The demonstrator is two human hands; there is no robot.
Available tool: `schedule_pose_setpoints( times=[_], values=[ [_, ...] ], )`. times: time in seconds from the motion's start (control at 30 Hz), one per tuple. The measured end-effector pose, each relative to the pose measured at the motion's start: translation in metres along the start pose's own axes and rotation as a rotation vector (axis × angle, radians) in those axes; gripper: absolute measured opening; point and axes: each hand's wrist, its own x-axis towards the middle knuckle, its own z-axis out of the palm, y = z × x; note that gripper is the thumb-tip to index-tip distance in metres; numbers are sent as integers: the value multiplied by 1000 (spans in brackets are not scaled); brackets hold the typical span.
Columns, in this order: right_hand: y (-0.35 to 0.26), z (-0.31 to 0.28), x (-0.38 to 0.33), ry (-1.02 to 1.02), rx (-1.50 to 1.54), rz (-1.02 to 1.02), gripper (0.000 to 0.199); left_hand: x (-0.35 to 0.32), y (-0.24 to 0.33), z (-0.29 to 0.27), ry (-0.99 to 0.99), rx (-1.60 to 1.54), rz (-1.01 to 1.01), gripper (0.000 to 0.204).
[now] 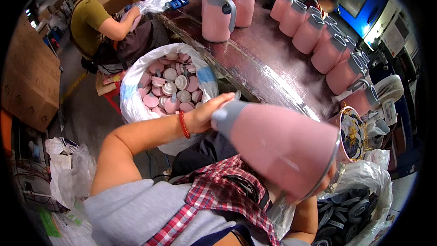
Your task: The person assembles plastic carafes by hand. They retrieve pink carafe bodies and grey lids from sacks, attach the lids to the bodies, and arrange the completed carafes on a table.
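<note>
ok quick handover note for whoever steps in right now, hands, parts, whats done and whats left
Left hand: grips the grey top end of the pink jug body, held tilted over the lap.
Right hand: under its open base rim, mostly hidden.
Parts: white sack of pink lids at left, bag of dark rings at lower right.
Done: pink jugs lined up on the bench.
Left: the held body, base still open.

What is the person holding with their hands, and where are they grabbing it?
A pink jug, lying on its side. The left hand grips its grey top end; the right hand holds the wide open bottom, mostly hidden behind it.
</note>
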Motion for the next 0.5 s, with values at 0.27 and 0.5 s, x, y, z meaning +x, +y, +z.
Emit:
schedule_pose_setpoints(
  times=[0.27,0.5],
  values=[
    [64,40,-23,312,1304,1276,48,-9,29,89,28,1326,1261,52],
    [65,83,-61,-445,1336,1876,42,-30,8,156,-1198,1382,1481,37]
  ],
)
